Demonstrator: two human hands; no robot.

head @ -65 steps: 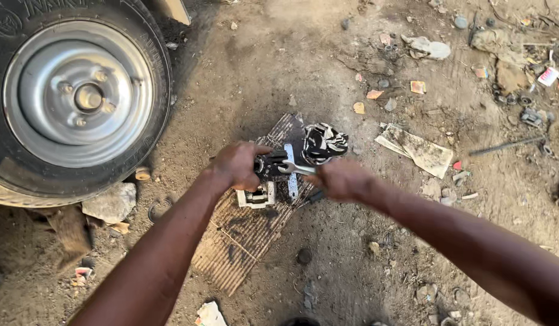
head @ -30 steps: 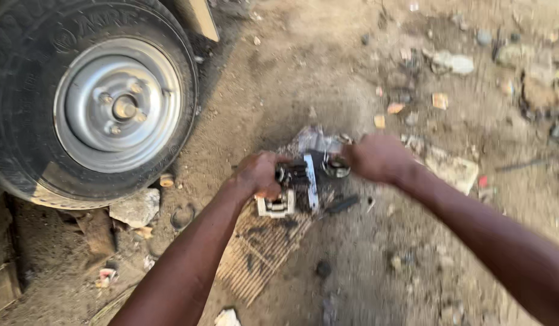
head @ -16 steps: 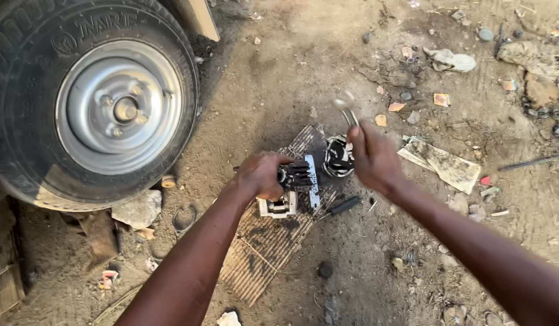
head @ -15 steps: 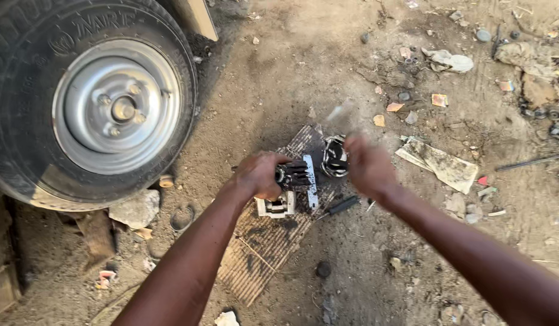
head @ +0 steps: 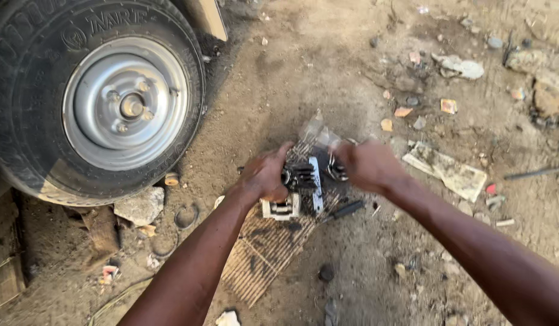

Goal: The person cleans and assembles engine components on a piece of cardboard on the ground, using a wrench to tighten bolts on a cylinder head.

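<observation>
- Left hand (head: 266, 176): fingers curled around the left side of a small finned engine part (head: 300, 179), black fins facing up, pale metal base (head: 280, 209) showing just below the knuckles. Firm grip, steadying it.
- Right hand (head: 367, 164): motion-blurred, fingers closed; seems to hold a slim tool whose blurred tip (head: 312, 125) shows up and left of the hand. Cannot tell exactly what it is.
- Key relation: part sits between both hands, touching the left, just left of the right hand's fingers. A round dark opening with a bright rim (head: 337, 169) faces the right hand. Part's long axis runs roughly up-down in the head view. Left hand is on it; right is beside it.
- Part rests on a worn woven mat (head: 261, 259) laid on bare dirt.
- A dark-handled tool (head: 346, 210) lies on the mat edge, just below the right wrist.
- Further out: vehicle wheel (head: 125, 105) at upper left, a stone (head: 140, 205) under the tyre, dirty paper scrap (head: 451, 172) to the right, scattered litter and pebbles.
</observation>
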